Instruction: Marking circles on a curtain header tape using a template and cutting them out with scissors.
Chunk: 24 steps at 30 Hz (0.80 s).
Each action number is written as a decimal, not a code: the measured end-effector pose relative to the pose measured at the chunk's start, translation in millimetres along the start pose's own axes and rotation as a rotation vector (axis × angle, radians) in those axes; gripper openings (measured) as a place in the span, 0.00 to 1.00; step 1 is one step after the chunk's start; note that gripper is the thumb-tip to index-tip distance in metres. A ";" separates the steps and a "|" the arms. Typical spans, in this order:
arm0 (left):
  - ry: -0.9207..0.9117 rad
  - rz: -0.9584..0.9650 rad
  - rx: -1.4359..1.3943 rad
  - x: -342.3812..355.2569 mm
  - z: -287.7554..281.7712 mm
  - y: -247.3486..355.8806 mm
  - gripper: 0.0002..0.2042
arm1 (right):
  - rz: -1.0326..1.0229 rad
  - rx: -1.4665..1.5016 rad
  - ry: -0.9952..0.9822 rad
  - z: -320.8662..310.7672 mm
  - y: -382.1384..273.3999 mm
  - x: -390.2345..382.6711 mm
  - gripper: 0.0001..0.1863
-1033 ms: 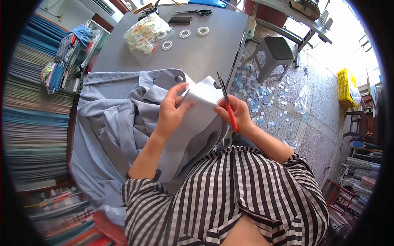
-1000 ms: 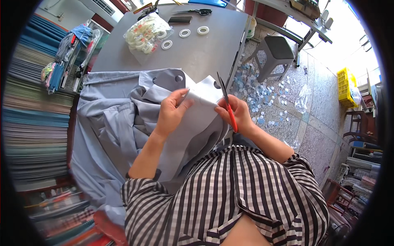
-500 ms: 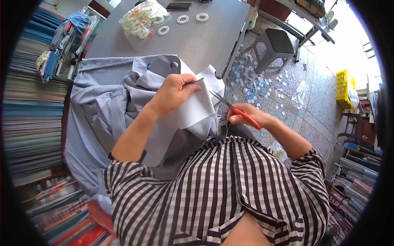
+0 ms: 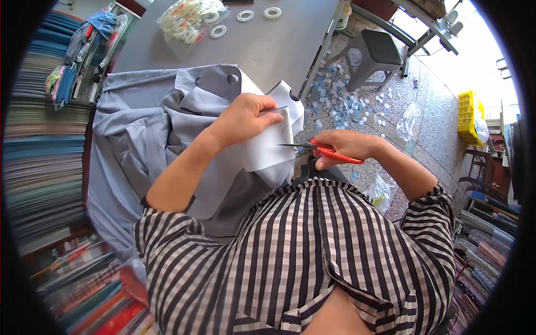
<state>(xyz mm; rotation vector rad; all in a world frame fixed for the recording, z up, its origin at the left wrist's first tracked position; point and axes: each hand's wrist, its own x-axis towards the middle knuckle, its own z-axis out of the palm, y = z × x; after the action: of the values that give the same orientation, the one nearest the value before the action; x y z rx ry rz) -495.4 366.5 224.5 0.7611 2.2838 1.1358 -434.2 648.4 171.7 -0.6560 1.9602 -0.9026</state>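
My left hand (image 4: 245, 120) pinches the folded upper edge of a white-backed fabric strip (image 4: 265, 149), thumb in front and fingers behind. A curved line is drawn on the strip near its right edge. My right hand (image 4: 349, 146) grips red-handled scissors (image 4: 338, 156), whose dark blades point left and lie at the strip's right edge, below the left thumb. Grey-blue fabric (image 4: 142, 128) hangs over the table's near edge and down to the left. Along its upper part are round holes, one of them (image 4: 233, 79) near the table.
On the grey table (image 4: 262, 53) are a clear bag of white rings (image 4: 192, 19) and several loose rings (image 4: 245, 15). Round fabric cutouts (image 4: 338, 103) litter the floor by a grey stool (image 4: 375, 58). Fabric stacks (image 4: 47, 151) line the left; a yellow crate (image 4: 470, 117) stands right.
The scissors have swung from pointing up-left to nearly level and moved slightly lower on the strip's edge. My left hand keeps its pinch, barely shifted.
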 end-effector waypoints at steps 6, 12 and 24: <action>0.010 -0.002 0.001 0.4 -2.0 1.5 0.11 | 0.034 -0.014 0.037 2.2 -4.7 6.3 0.36; 0.033 -0.008 0.012 0.3 -1.8 -10.9 0.09 | -0.033 0.121 0.139 11.8 -7.6 3.6 0.29; 0.191 -0.105 -0.205 -6.6 6.7 -8.8 0.07 | -0.017 0.352 0.248 29.3 -23.5 14.6 0.18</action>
<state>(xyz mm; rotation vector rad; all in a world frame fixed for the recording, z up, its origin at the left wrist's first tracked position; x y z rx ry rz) -488.8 361.4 214.7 0.4657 2.2829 1.4180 -413.7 613.7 172.5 -0.3701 1.9406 -1.3534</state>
